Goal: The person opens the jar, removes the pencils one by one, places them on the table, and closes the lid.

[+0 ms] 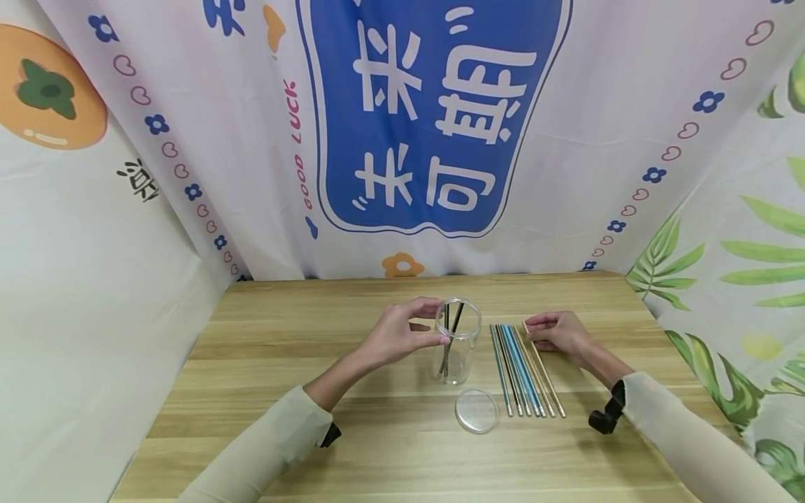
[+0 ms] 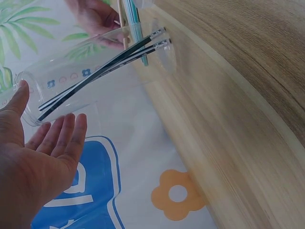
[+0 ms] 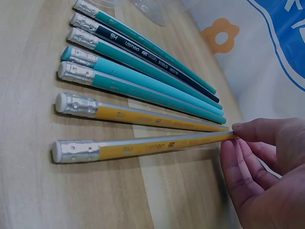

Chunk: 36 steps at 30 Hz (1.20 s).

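A clear plastic jar (image 1: 466,348) stands upright on the table with two dark pencils (image 2: 95,77) leaning inside, their eraser ends at the bottom. My left hand (image 1: 399,332) holds the jar near its rim, thumb on the near side and fingers at the far side. To the jar's right lies a row of pencils in green, black, light blue and yellow, eraser ends towards me. The outermost yellow pencil (image 3: 157,146) has its far tip pinched between the thumb and fingers of my right hand (image 1: 562,333). Beside it lies another yellow pencil (image 3: 143,115).
A round clear lid (image 1: 476,411) lies flat in front of the jar, left of the pencils' eraser ends. The wooden table (image 1: 283,321) runs back to a printed cloth (image 1: 270,209). More patterned cloth hangs at both sides.
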Available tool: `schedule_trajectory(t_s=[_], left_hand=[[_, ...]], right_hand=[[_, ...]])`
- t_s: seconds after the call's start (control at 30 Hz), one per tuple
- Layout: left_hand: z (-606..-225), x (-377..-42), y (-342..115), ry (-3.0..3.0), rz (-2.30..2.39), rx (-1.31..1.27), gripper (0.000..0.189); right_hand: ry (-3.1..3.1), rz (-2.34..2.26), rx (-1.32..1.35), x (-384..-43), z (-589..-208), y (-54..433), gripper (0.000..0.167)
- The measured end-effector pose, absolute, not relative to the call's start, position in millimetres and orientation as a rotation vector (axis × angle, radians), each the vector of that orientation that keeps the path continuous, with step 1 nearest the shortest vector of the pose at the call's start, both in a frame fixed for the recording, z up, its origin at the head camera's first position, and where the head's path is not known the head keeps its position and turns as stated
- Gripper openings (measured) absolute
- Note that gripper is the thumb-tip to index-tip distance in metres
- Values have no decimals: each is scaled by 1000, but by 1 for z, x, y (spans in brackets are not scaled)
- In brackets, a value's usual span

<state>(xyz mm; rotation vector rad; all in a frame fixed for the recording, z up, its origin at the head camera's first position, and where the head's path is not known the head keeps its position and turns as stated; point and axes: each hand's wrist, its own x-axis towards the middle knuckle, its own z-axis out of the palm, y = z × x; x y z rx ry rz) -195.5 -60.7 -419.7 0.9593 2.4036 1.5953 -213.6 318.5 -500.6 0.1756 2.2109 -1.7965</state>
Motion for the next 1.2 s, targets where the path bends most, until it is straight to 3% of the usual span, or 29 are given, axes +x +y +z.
schedule_trajectory(t_s=[1.2], left_hand=[[-420,-195,-61,2422,1588,956,62]], right_hand=[[2625,-1459,102,-209,-506,301,21]])
